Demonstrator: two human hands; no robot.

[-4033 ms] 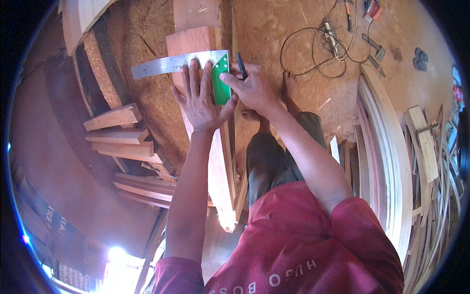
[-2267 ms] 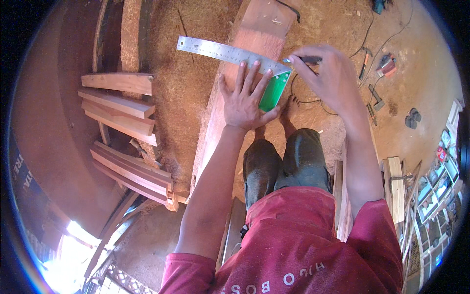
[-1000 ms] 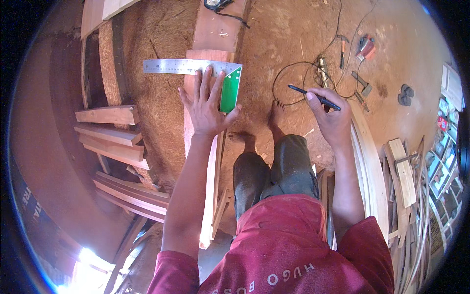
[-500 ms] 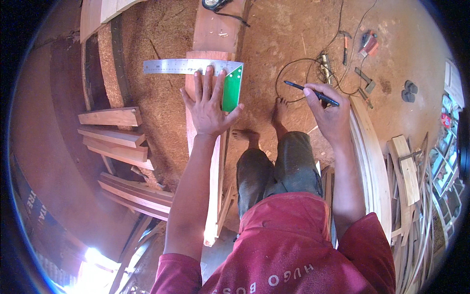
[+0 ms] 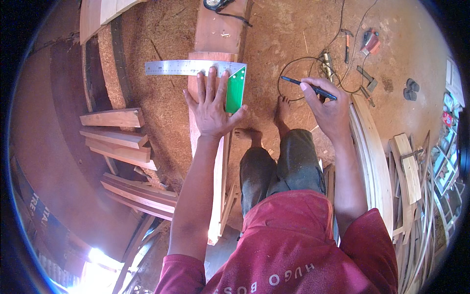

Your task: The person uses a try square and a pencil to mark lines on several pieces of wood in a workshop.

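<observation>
red shirt point(image 5: 289, 230) nearest; left hand point(image 5: 211, 110), fingers spread, rests on silver-bladed, green-handled metal square point(image 5: 236, 92) lying across long reddish wooden board point(image 5: 221, 169); right hand point(image 5: 329, 110), fingers clamped on slim black pen point(image 5: 293, 81), right of board; farther off, orange-handled hammer point(image 5: 347, 47) on brown floor point(image 5: 289, 27).

On the floor point(image 5: 276, 29) we see an orange-handled hammer point(image 5: 347, 48) near a red-and-black tool point(image 5: 370, 43), a looped dark cable point(image 5: 341, 19) and, farther right, dark sandals point(image 5: 413, 85). To our left lie short wooden pieces point(image 5: 112, 118); to our right, long pale boards point(image 5: 374, 161).
</observation>
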